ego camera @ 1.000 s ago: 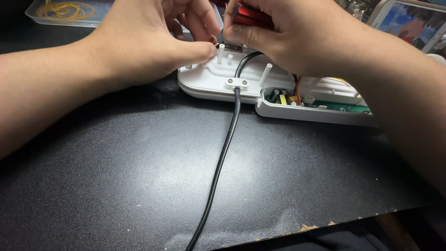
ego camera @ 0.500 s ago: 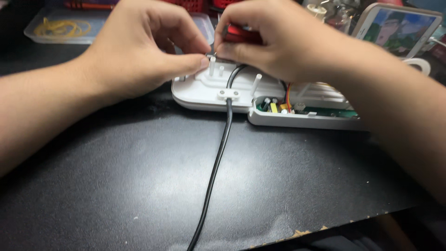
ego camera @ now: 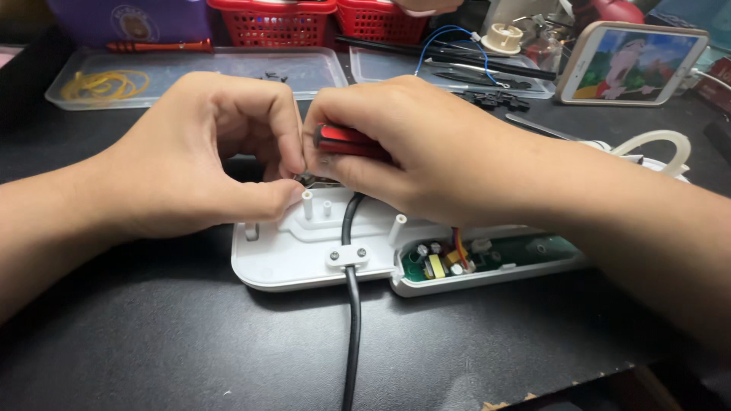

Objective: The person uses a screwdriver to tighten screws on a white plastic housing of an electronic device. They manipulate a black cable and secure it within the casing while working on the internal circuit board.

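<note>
An opened white power strip (ego camera: 289, 259) lies on the black table, its green circuit board (ego camera: 449, 262) exposed at the right. A black cable (ego camera: 352, 320) runs from a white clamp toward me. My right hand (ego camera: 411, 156) grips a red-and-black tool handle (ego camera: 346, 142) over the strip's inside. My left hand (ego camera: 205, 152) rests against the strip's left part, thumb and fingers pinched on a small metal part beside the tool tip; the part itself is mostly hidden.
Two clear plastic trays (ego camera: 198, 72) sit at the back, one with yellow rubber bands (ego camera: 103, 82), one with tools and wires. Red baskets (ego camera: 274, 19) stand behind. A phone (ego camera: 632, 65) leans at the back right. A white loop of tubing (ego camera: 655, 144) lies right.
The view has tilted down and closer, so the strip sits lower in view. Both hands stay pinched over the same spot inside the strip.
</note>
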